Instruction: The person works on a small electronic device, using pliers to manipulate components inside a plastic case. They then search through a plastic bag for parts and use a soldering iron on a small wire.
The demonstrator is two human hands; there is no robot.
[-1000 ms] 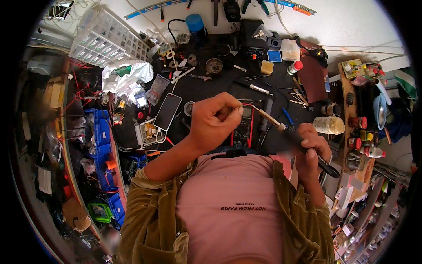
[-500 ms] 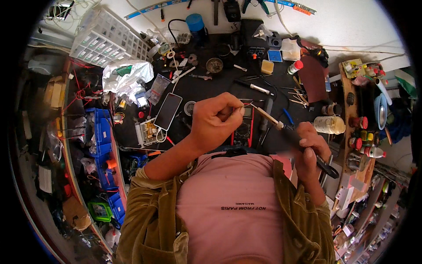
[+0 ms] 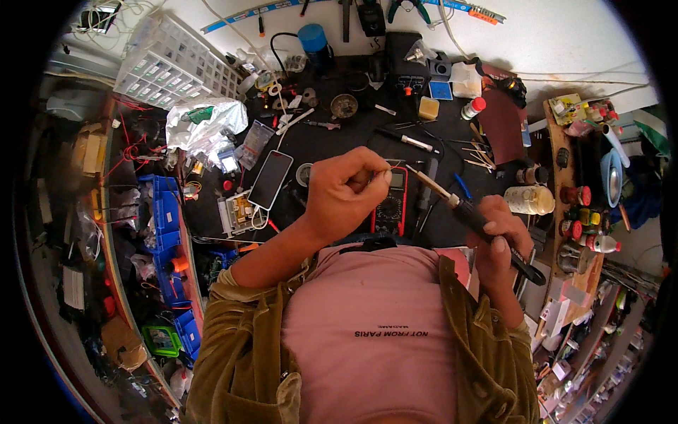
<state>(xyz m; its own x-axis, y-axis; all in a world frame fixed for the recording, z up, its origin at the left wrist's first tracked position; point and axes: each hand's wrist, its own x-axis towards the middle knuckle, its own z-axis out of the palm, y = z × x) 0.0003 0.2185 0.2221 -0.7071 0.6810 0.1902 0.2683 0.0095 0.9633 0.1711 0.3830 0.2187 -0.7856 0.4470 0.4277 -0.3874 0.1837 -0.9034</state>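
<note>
My left hand (image 3: 346,187) is raised over the bench, its thumb and forefinger pinched together. Whatever thin thing is between those fingertips is too small to name. In my right hand (image 3: 503,230) is a soldering iron (image 3: 469,218) with a dark handle and a pale metal barrel. Its tip points up and left, a short gap away from the left fingertips. Below the tip and partly behind the left hand lies a red-edged multimeter (image 3: 400,201) with a dark face.
A phone (image 3: 271,179) leans by a small circuit board (image 3: 245,213) on the dark bench. Tweezers, a round tin (image 3: 344,106), a yellow block (image 3: 428,108) and a red-capped bottle (image 3: 474,108) stand farther back. A cloudy jar (image 3: 530,200) is at the right, blue bins (image 3: 166,212) at the left.
The soldering iron's tip has drawn slightly right, away from the left fingertips. My left hand stays nearly still, with its pinch kept.
</note>
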